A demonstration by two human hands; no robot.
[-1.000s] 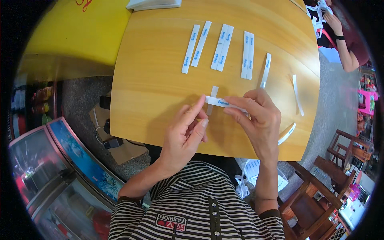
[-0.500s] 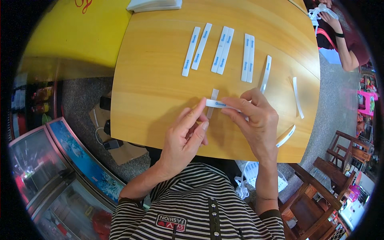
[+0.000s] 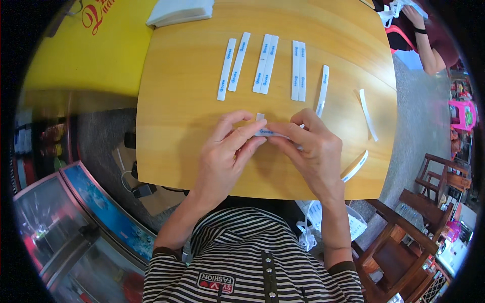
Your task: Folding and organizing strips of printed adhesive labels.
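Above the near part of the wooden table, I hold a narrow white strip with blue print (image 3: 265,132) level in front of me. My left hand (image 3: 221,156) pinches its left end, thumb against fingers. My right hand (image 3: 318,159) grips it farther right between thumb and index finger, hiding much of that end. Beneath it, the end of a pale strip (image 3: 259,116) shows on the table; my hands cover the rest. Farther off lie two separate strips (image 3: 226,70), then two side-by-side pairs (image 3: 265,64). A single strip (image 3: 322,92) lies just beyond my right hand.
Two curved strips, one upper (image 3: 368,115) and one lower (image 3: 356,166), lie on the table (image 3: 166,121) at right. A white stack (image 3: 182,11) sits at the far left corner, beside a yellow surface (image 3: 101,60). Wooden chairs (image 3: 399,247) stand lower right; another person's arm (image 3: 427,50) shows upper right.
My left hand has closed from loosely spread fingers into a pinch on the strip's left end. The view has shifted slightly, so the table's strips appear farther left.
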